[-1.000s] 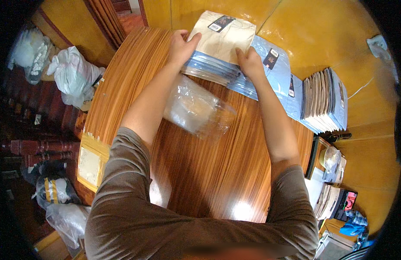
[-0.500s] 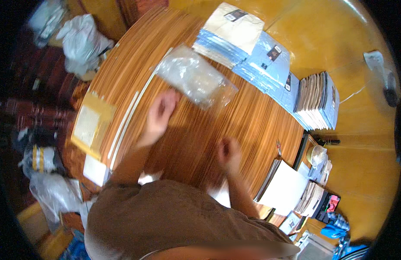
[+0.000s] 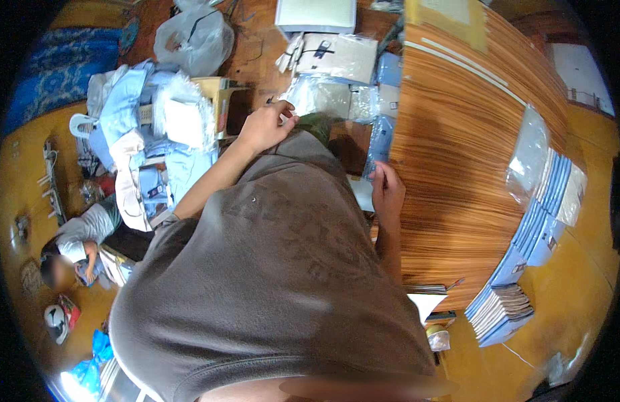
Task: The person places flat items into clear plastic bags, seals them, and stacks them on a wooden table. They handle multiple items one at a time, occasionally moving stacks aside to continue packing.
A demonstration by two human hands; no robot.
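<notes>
My left hand (image 3: 271, 126) is just beyond the hem of my brown shirt, fingers loosely bent and apart, with nothing visible in it. Close to its fingertips lie clear plastic-wrapped packs (image 3: 320, 97), but I cannot tell whether they touch. My right hand (image 3: 388, 193) hovers by the left edge of the wood-grain table (image 3: 451, 174), its fingers relaxed and slightly parted. Beside those fingers is a blue plastic-wrapped pack (image 3: 381, 141). Farther off are cream folded garments (image 3: 343, 57) in clear bags.
Stacks of blue packed garments (image 3: 524, 238) line the table's far right edge, beside a clear plastic bag (image 3: 528, 157). On the left is a heap of blue and white clothes (image 3: 126, 107). Another person (image 3: 89, 234) bends at lower left. A translucent bag (image 3: 193, 40) lies on the floor.
My view and body have turned left, so the table now lies to my right. Both hands have come away from over the tabletop, toward the packs beside it.
</notes>
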